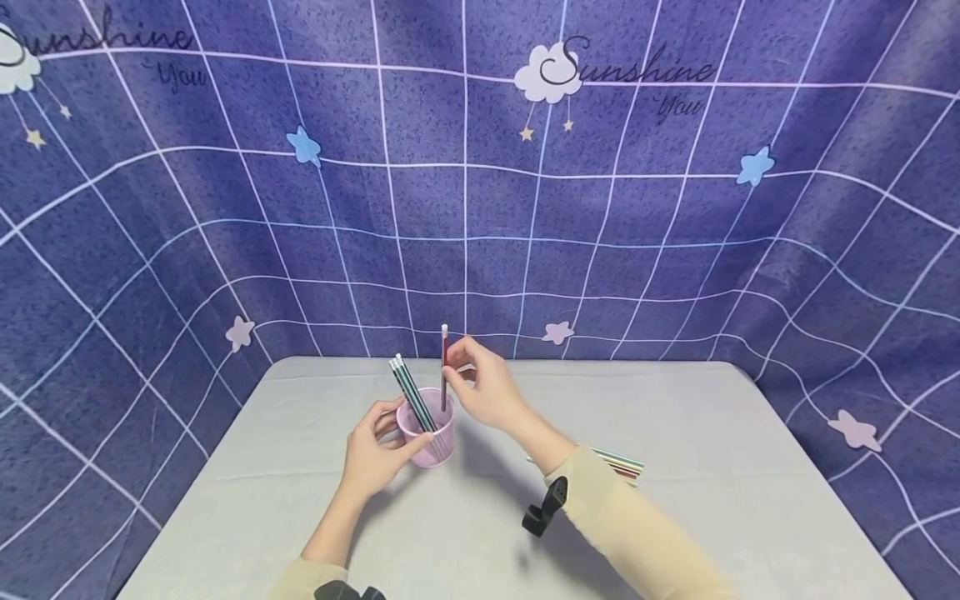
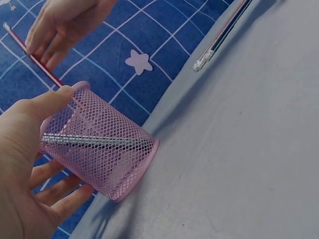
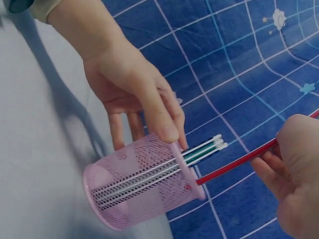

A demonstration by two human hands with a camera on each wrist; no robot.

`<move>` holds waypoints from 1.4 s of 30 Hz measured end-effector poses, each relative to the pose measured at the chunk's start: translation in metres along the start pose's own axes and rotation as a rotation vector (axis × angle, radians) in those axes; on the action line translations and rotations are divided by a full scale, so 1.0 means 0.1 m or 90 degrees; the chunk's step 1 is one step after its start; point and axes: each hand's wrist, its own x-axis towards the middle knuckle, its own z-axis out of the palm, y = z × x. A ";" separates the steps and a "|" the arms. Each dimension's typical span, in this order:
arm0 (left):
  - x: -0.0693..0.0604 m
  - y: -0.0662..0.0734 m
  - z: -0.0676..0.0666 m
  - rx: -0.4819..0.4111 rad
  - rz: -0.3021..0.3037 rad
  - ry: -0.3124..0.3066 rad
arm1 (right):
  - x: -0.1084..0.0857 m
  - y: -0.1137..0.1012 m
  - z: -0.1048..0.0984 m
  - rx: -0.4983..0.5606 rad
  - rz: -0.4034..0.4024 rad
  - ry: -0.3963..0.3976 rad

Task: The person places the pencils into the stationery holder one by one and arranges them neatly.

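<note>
A pink mesh pencil cup point(image 1: 426, 427) stands on the table, and my left hand point(image 1: 377, 447) grips it with the thumb at the rim and fingers round the far side. Several dark green and white-striped pencils point(image 3: 205, 151) lean together inside the cup. My right hand point(image 1: 486, 387) pinches a red pencil point(image 1: 444, 358) between thumb and fingers, its white end up. In the right wrist view the lower end of this red pencil point(image 3: 234, 165) is just inside the cup's rim. The left wrist view shows the pencils' shafts through the mesh point(image 2: 99, 140).
More striped pencils point(image 1: 622, 465) lie on the white table point(image 1: 465, 533) beyond the right forearm, which partly hides them. A purple-blue grid cloth point(image 1: 465, 200) with stars and clouds hangs behind and at both sides. A black wrist camera point(image 1: 546, 507) sits on the right sleeve.
</note>
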 end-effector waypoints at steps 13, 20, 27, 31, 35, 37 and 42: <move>0.00 0.00 0.01 0.007 0.012 0.000 | 0.05 0.15 0.25 -0.158 0.034 -0.056; 0.00 -0.01 0.01 0.006 0.003 -0.005 | 0.08 0.12 0.36 -0.259 0.049 -0.100; 0.00 0.00 0.00 0.005 0.002 -0.006 | 0.09 0.09 0.45 -0.376 0.047 -0.108; 0.00 0.01 0.00 0.000 0.001 -0.005 | 0.09 0.09 0.49 -0.427 0.032 -0.095; 0.00 0.02 0.00 -0.009 0.003 -0.005 | 0.08 0.09 0.52 -0.449 0.021 -0.080; 0.00 0.02 0.00 -0.012 0.005 -0.006 | 0.08 0.10 0.54 -0.454 0.024 -0.075; 0.00 0.03 -0.01 -0.012 0.005 -0.008 | 0.09 0.08 0.54 -0.470 0.030 -0.074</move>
